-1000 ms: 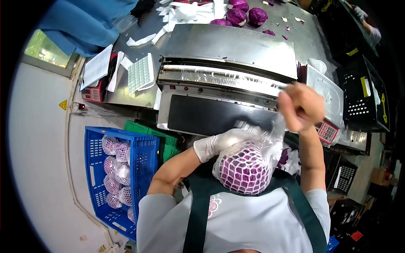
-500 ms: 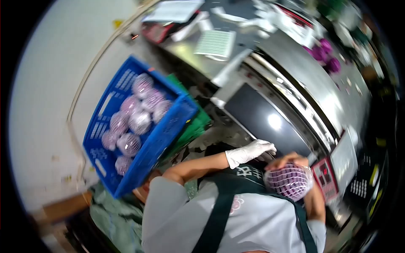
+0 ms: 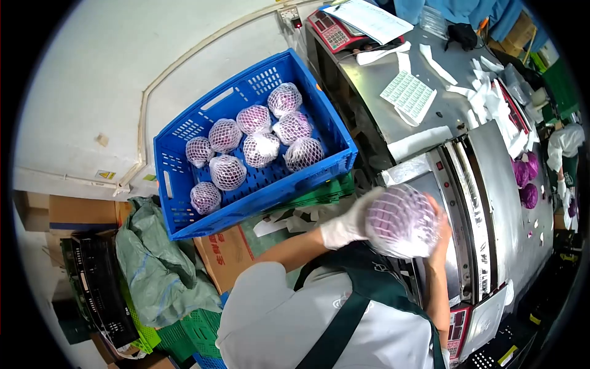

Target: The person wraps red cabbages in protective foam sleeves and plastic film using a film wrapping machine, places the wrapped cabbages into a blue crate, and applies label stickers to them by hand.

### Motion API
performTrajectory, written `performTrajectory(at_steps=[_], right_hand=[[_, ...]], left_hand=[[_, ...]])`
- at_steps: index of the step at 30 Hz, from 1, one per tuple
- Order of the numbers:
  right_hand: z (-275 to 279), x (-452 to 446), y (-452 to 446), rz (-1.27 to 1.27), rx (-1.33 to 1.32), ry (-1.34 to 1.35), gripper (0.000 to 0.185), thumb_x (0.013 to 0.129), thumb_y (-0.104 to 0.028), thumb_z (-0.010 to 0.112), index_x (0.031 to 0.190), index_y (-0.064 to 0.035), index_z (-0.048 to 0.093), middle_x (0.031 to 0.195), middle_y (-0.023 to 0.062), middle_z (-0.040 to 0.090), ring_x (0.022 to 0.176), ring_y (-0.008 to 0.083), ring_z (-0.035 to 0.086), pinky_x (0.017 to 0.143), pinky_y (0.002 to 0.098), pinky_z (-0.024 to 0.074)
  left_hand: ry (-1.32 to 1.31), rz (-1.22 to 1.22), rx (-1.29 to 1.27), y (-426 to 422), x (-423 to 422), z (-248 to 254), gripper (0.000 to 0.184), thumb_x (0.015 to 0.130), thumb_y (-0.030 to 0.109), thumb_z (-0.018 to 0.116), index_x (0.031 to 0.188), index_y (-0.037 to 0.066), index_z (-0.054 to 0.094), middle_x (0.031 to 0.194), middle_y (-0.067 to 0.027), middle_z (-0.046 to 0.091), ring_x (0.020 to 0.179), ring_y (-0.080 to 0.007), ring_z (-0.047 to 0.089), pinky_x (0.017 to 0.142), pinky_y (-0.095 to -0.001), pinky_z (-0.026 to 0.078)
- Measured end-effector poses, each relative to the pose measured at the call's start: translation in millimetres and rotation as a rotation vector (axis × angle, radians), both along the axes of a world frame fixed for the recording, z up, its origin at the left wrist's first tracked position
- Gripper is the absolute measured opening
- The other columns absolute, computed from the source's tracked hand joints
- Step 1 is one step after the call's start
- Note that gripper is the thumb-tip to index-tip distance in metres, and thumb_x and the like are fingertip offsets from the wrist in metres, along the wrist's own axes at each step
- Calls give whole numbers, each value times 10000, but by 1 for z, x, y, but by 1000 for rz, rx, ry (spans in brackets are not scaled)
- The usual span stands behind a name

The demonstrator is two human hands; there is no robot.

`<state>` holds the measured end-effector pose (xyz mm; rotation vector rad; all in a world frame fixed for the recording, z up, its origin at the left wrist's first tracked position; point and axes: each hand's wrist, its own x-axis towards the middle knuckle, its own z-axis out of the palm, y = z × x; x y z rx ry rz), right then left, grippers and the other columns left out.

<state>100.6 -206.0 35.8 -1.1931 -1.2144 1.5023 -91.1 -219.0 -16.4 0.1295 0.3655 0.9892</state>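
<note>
A wrapped purple cabbage [image 3: 402, 221] in a white foam net is held up between my two hands, in front of my chest. My left hand [image 3: 349, 224], in a white glove, presses against its left side. The bare fingers of my right hand [image 3: 439, 230] curve round its right side. To the left stands a blue crate [image 3: 255, 200] with several netted cabbages [image 3: 228, 172] lying in its bottom. Beside my right arm is the wrapping machine [image 3: 467, 215], with part of its dark plate hidden behind the held cabbage.
A metal table [image 3: 369, 80] bears a label sheet [image 3: 409, 95], foam strips, papers and a red scale [image 3: 335, 34]. Loose purple cabbages [image 3: 528, 195] lie at the far right. A green sack [image 3: 157, 270] and cardboard box [image 3: 224, 255] are below the crate. Another person [image 3: 565, 150] stands at the far right.
The view has turned left towards the blue crate. My left hand, earlier apart from the cabbage, now touches it. The cabbage has been raised in both hands, its wrap drawn closed around it.
</note>
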Motion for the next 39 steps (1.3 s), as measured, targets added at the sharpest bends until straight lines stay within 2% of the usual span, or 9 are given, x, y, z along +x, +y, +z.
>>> performTrajectory(at_steps=[2, 4, 5, 10, 18, 26, 33, 35, 39], right_hand=[[19, -24, 3, 66, 425, -434, 449, 907, -328, 486, 1192, 16, 523, 1261, 175, 492, 1175, 260, 463, 1006, 357, 309], [14, -19, 6, 62, 295, -351, 338, 864, -166, 576, 1151, 10, 562, 1250, 166, 503, 1146, 239, 490, 965, 339, 365], [7, -9, 6, 88, 129, -225, 309, 867, -150, 574, 1124, 22, 576, 1218, 160, 525, 1093, 221, 526, 936, 319, 392], [-23, 29, -8, 54, -137, -177, 214, 878, -124, 567, 1001, 38, 635, 874, 108, 653, 808, 138, 609, 769, 236, 456], [-36, 39, -21, 86, -215, -221, 218, 878, -160, 580, 963, 30, 643, 735, 59, 643, 681, 89, 580, 639, 210, 453], [-31, 55, -29, 120, -189, -253, 206, 879, -139, 572, 943, 45, 637, 744, 56, 631, 667, 91, 582, 628, 204, 455], [-47, 81, -45, 118, -74, -199, 181, 874, -146, 556, 931, -3, 650, 723, 46, 652, 649, 96, 612, 579, 249, 477], [-42, 93, -50, 116, -34, -218, 201, 873, -187, 559, 942, -22, 651, 716, 60, 655, 633, 106, 618, 569, 262, 481], [-19, 127, -61, 80, -29, -287, 216, 860, -215, 573, 967, -45, 654, 716, 70, 663, 628, 123, 627, 586, 258, 486]], left_hand=[[494, 156, -13, -2, -55, 3, 493, 859, 422, 468, 1105, 3, 550, 1023, -150, 607, 910, -260, 600, 820, -414, 488], [152, 412, 94, -17, -116, 20, 419, 859, 307, 424, 1086, -22, 550, 951, -157, 621, 867, -264, 613, 779, -414, 513], [803, 629, -201, -21, -128, 59, 461, 815, 285, 503, 1158, -23, 507, 1026, -155, 599, 919, -268, 599, 815, -397, 501], [981, 699, 207, -39, -256, 30, 689, 737, 285, 664, 1285, -7, 365, 1201, -128, 516, 1067, -219, 528, 908, -333, 441], [2465, -379, 297, -50, -255, 4, 852, 552, 282, 795, 1255, 127, 340, 1176, -201, 492, 1009, -369, 538, 868, -398, 447], [2562, -984, 497, -25, -269, 6, 779, 575, 397, 773, 1186, 96, 394, 978, -169, 612, 932, -326, 587, 780, -416, 461], [2794, -1252, 802, -15, -291, -49, 326, 795, 139, 531, 1093, 36, 450, 782, -110, 656, 684, -269, 654, 582, -389, 511], [2894, -1509, 349, -3, -320, -102, 273, 820, 135, 508, 1086, 77, 516, 872, -80, 674, 772, -205, 664, 623, -406, 513], [2703, -1469, 602, 37, -231, 8, 323, 753, 312, 605, 998, 105, 643, 928, -147, 656, 823, -279, 648, 712, -402, 510]])
